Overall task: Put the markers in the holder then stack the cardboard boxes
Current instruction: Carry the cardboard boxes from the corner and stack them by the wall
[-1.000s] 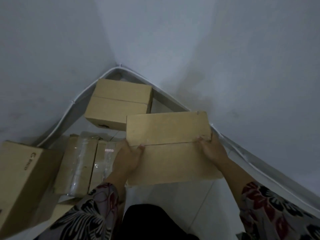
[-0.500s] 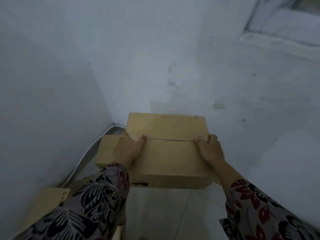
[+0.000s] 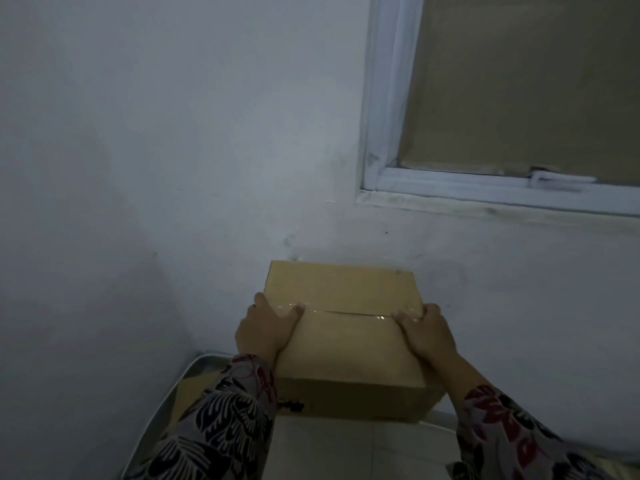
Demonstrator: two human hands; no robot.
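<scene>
The left hand [image 3: 268, 329] grips the left edge of the cardboard box [image 3: 341, 344]. Its thumb lies on top at the taped seam, and its fingers curl down the side, out of sight. The right hand [image 3: 427, 332] clasps the right edge the same way. The box is in the wall corner, below the window frame [image 3: 372, 133]. Dim light blurs its lower front. Whether it rests on the second box [image 3: 192, 396], which peeks out beside the left sleeve, cannot be told.

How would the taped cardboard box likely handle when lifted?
Probably stiff: the cardboard box shows flat faces under the left hand and right hand. Likely fairly light, since they grip only its sides. Glossy tape on the seam may feel slick.
</scene>
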